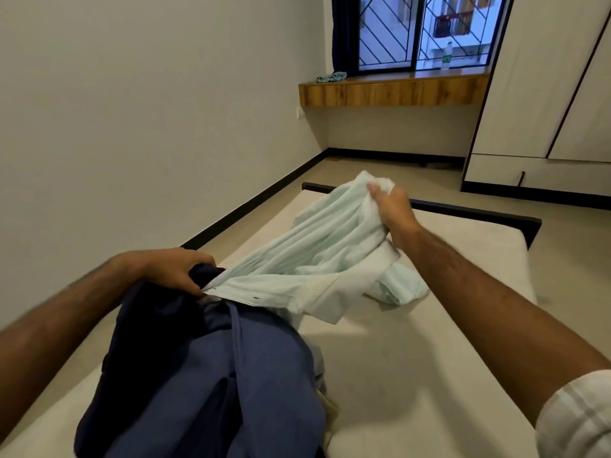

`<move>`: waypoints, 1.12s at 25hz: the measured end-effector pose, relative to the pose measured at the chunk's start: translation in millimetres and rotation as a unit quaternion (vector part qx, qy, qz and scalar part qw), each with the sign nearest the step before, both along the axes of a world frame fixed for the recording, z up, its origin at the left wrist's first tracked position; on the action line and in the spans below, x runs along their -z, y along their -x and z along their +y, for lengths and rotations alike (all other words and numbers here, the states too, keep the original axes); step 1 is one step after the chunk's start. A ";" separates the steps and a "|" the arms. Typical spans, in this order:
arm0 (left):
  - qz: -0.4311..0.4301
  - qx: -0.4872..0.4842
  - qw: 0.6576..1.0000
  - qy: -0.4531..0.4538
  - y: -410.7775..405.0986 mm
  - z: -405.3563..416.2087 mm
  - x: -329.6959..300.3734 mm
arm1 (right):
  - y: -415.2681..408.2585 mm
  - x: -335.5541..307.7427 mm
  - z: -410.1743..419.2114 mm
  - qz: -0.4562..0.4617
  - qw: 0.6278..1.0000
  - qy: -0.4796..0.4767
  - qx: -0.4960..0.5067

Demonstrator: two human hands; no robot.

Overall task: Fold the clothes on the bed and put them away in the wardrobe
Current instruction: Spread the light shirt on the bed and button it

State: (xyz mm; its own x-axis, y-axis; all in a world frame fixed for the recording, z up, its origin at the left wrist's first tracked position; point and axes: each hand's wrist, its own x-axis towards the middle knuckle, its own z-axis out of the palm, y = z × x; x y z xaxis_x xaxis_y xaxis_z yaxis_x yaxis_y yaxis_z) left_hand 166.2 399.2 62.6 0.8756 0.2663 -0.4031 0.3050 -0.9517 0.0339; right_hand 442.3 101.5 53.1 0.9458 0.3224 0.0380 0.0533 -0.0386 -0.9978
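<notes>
While the left hand (172, 271) curls its fingers (195, 285) round the buttoned edge of a pale mint-green cotton shirt (317, 259), the right hand (391, 209) bunches the far end in a closed fist, so the shirt hangs stretched between them above the beige mattress (429, 358). It looks light, soft and limp; holding it at seams or shoulders should serve best. A dark blue garment pile (205, 375) crowds the near-left; bare mattress lies right, and the white wardrobe (545, 94) stands well apart.

Bedroom, domestic: bed (429, 375) with bare mattress near; wardrobe (545, 94) far right; grilled window (423, 31) above wooden ledge (390, 92).
</notes>
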 end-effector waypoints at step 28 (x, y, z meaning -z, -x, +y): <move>0.015 0.066 0.985 -0.158 1.4 6.5 25.2 | -0.7 16.8 -9.2 -0.279 0.946 0.156 -0.046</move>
